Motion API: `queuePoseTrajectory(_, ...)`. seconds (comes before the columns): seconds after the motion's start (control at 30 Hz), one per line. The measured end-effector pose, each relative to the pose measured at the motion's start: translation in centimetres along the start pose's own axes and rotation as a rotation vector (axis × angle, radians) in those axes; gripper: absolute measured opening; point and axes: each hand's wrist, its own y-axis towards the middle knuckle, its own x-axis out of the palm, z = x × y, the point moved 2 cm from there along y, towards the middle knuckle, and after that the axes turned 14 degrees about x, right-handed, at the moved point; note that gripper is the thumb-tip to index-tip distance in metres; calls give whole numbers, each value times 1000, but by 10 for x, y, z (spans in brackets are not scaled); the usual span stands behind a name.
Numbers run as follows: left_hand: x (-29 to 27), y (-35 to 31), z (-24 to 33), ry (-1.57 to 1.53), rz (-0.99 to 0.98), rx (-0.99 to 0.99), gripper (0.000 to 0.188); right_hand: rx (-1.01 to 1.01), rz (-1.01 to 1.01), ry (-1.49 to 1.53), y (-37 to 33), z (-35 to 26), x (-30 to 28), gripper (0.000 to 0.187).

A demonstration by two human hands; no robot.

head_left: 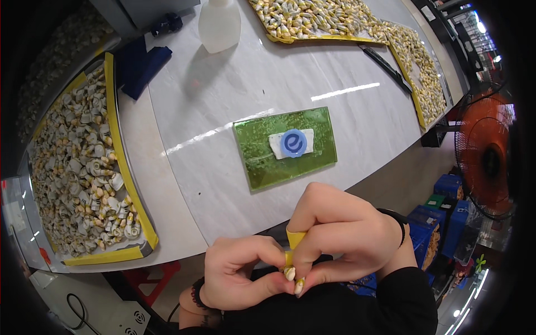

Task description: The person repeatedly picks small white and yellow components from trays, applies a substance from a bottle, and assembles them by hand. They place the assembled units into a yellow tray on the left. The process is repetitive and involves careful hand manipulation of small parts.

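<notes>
Close to my body, my left hand [237, 271] and my right hand [352, 234] meet with fingertips nearly touching. A small white-and-yellow piece [290, 273] is pinched between my left thumb and forefinger. Right beside it, a second small yellow-and-white piece [299, 287] sticks out from the pinch of my right thumb and forefinger. Whether the two pieces touch is hard to see. Yellow tape [296, 239] wraps a right finger, and more shows at the left fingertip. Beyond the hands, a green glass plate [257, 167] carries a white pad [276, 146] with a round blue cap-like thing [293, 143] on it.
At left stands a yellow-edged tray [129, 192] full of small white, grey and yellow pieces. Similar yellow-edged trays [312, 39] lie at the back right, with a black knife-like tool [388, 70] alongside. A translucent bottle [219, 28] and dark blue cloth [146, 72] are at the back; an orange fan [486, 151] is at right.
</notes>
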Motion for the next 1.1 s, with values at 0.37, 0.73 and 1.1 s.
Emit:
queuePoseTrajectory(0.37, -1, 5, 1, -40, 8, -28, 22, 73, 29, 219, 0, 10, 2, 24)
queuePoseTrajectory(0.73, -3, 4, 2, -217, 37, -78, 24, 105, 105, 249, -2, 10, 2, 23)
queuePoseTrajectory(1.1, 1, 4, 2, -179, 90, -74, 19, 131, 7, 196, -2, 7, 2, 16)
